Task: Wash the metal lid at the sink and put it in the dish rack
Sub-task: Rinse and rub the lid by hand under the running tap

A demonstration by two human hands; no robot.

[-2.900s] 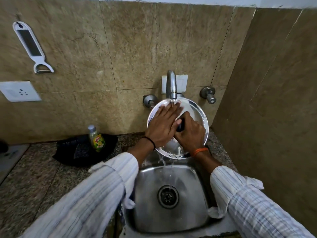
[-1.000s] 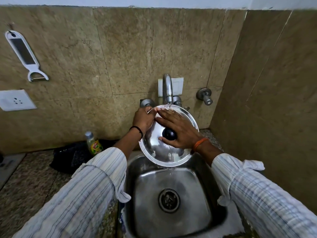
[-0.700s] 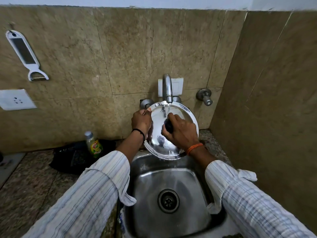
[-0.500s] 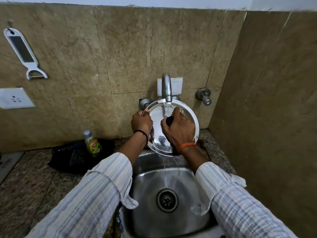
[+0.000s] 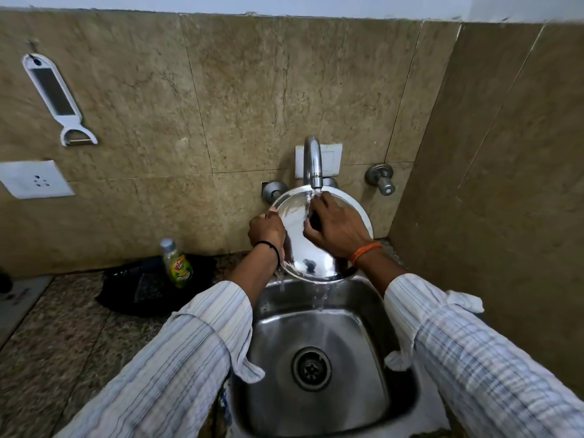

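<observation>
The round metal lid (image 5: 300,245) is held tilted under the running tap (image 5: 313,162), above the steel sink (image 5: 319,330). My left hand (image 5: 267,230) grips the lid's left rim. My right hand (image 5: 336,227) is closed around the black knob at the lid's centre, and the knob is mostly hidden by the fingers. Water runs over the lid's top and drips off its lower edge into the basin. No dish rack is in view.
A dish-soap bottle (image 5: 177,263) stands on a black mat (image 5: 148,286) on the granite counter left of the sink. Two wall valves (image 5: 380,178) flank the tap. A white peeler (image 5: 58,99) and a socket (image 5: 33,180) are on the tiled wall. A side wall closes in on the right.
The lid has gone from lying fairly flat, with my right palm rubbing it, to standing steeper under the stream. My right hand closed on the knob while my left kept the rim.
</observation>
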